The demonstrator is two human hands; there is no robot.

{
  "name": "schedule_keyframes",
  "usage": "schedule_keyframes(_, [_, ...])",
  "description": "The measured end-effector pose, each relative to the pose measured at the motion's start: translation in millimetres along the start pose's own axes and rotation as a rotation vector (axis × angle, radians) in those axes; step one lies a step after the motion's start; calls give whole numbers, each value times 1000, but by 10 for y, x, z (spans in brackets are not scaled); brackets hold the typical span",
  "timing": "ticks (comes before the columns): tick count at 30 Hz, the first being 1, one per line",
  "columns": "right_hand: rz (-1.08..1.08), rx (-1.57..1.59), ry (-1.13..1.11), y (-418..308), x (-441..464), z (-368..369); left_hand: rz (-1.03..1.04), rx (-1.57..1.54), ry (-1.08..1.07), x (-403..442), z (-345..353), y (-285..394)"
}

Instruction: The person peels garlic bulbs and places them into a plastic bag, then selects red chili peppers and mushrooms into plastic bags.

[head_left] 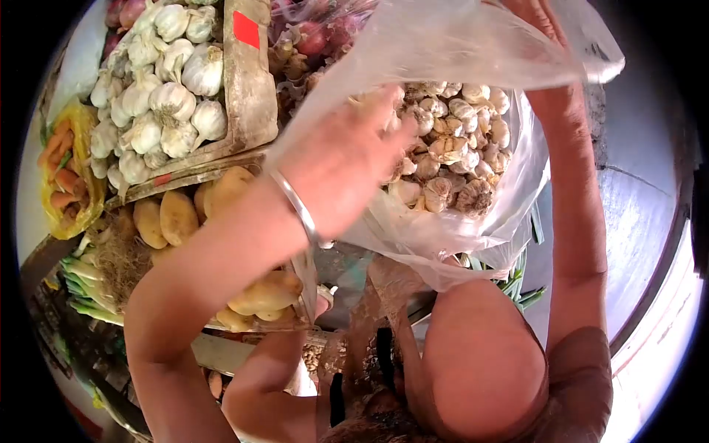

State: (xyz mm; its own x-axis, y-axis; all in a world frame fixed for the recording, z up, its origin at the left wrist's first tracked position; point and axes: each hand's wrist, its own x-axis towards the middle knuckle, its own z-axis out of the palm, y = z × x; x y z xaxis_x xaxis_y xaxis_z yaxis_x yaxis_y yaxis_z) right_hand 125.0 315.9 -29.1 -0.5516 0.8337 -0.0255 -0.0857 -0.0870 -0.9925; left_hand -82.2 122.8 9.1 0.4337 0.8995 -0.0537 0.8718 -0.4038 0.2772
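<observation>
My left hand [343,159], with a silver bangle on its wrist, reaches into a clear plastic bag from the left. It is at the edge of a heap of small garlic bulbs [461,140], and its fingers are smeared by motion. Whether they hold a bulb cannot be made out. At the top edge my right hand [535,18] is closed on the raised rim of the plastic bag [450,44], its fingertips mostly hidden. The bag's lower side spreads around the garlic near my knee.
A crate [251,81] of larger white garlic [173,100] stands upper left. Potatoes [177,218] fill a box below it. Carrots [66,181] lie in a yellow bag at far left, beside spring onions [85,284]. Red onions [310,37] sit behind the plastic.
</observation>
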Motion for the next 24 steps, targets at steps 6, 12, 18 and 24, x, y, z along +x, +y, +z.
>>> schedule_keyframes(6, [167, -409, 53, 417, -315, 24, -452, -80, 323, 58, -604, -397])
schedule_keyframes(12, [-49, -866, -316, 676, -330, 803, -390, -10, 175, 71, -859, 11])
schedule_keyframes(18, [-61, -999, -456, 891, -526, 1045, -337, -53, 271, -99, -864, 158])
schedule_keyframes(24, [-19, -1153, -546, 573, -876, 416, -250, 80, 299, -296, -830, 165])
